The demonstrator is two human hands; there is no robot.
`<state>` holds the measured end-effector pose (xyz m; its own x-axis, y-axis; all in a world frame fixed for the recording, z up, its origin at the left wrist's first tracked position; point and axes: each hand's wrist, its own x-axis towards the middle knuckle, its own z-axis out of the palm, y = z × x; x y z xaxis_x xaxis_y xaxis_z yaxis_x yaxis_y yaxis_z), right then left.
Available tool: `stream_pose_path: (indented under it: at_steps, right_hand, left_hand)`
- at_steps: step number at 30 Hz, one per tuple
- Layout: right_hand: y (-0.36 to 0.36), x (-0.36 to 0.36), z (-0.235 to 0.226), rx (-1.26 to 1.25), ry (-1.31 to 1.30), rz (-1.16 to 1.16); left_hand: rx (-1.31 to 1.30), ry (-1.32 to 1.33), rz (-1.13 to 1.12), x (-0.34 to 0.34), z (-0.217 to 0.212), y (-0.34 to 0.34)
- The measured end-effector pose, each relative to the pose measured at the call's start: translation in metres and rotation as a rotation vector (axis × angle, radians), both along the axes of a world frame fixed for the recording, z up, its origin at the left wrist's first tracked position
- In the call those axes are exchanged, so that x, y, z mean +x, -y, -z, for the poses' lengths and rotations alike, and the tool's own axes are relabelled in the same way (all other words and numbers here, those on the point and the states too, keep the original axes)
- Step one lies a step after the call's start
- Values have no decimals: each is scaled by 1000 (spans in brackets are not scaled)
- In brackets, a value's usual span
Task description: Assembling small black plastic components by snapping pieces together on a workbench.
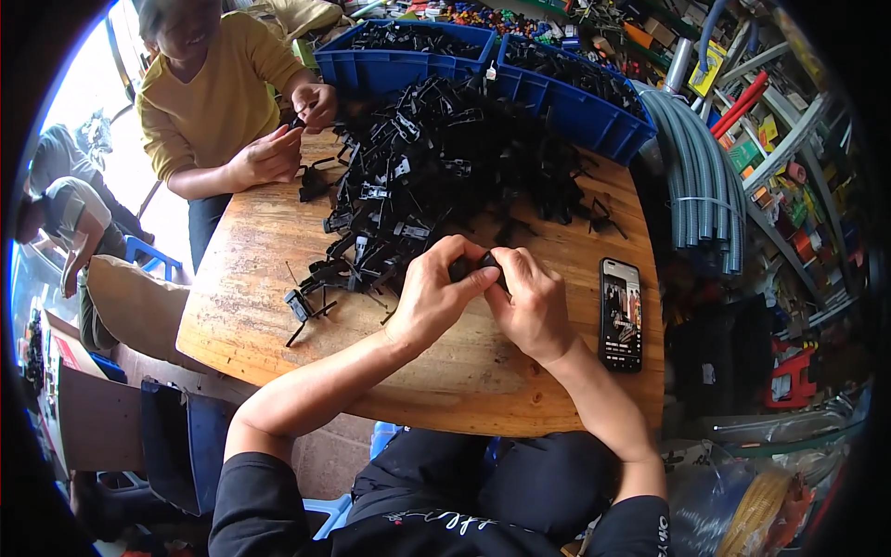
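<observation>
Both my hands meet over the wooden table, just in front of a big heap of black plastic parts [445, 158]. Between them is a small black plastic part [488, 267], mostly covered by my fingers. My left hand [441, 288] is closed on it, thumb and fingertips pinching from the left. From the right, my right hand [531, 302] grips the same piece with bent fingers. Its exact shape cannot be made out. A loose black part with thin legs [299, 306] lies left of my left hand.
The wooden table [464, 395] carries a lit phone [621, 316] to the right. Blue crates [408, 70] of black parts stand at the back. Across the left corner a person in a yellow top [218, 107] handles a small dark piece. Grey hose coils [696, 176] hang at the right.
</observation>
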<state>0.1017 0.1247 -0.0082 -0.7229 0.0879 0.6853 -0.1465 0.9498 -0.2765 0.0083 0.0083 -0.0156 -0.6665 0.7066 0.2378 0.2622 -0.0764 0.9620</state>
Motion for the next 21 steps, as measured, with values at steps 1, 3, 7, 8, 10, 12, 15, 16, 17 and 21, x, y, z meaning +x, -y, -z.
stream_pose_path:
  at_steps: [1,3,7,8,10,12,15,16,17,21]
  right_hand:
    - [-1,-1,0,-17,-21,-12]
    - [-2,-3,0,-30,-41,-23]
    - [-3,-14,-1,-53,-98,-50]
    - [-3,-16,-2,-53,-114,-63]
    - [-3,-18,-8,-124,-63,-54]
    - [-11,-26,-16,-111,49,-178]
    - [-44,-26,-10,98,280,68]
    - [-55,-28,5,112,348,149]
    - [-62,-28,17,90,334,149]
    - [-62,-15,26,49,365,56]
  left_hand:
    - [-8,20,6,0,-1,0]
    - [18,4,5,0,-5,-1]
    - [110,52,-18,-3,-4,-3]
    - [110,56,-10,-3,-9,-2]
    - [-11,156,-33,-6,-20,4]
    - [99,290,16,-14,-14,6]
    - [347,435,43,-24,-16,0]
    - [396,477,29,-27,-13,-2]
    - [384,558,95,-29,-14,-2]
    - [264,692,156,-24,-11,-2]
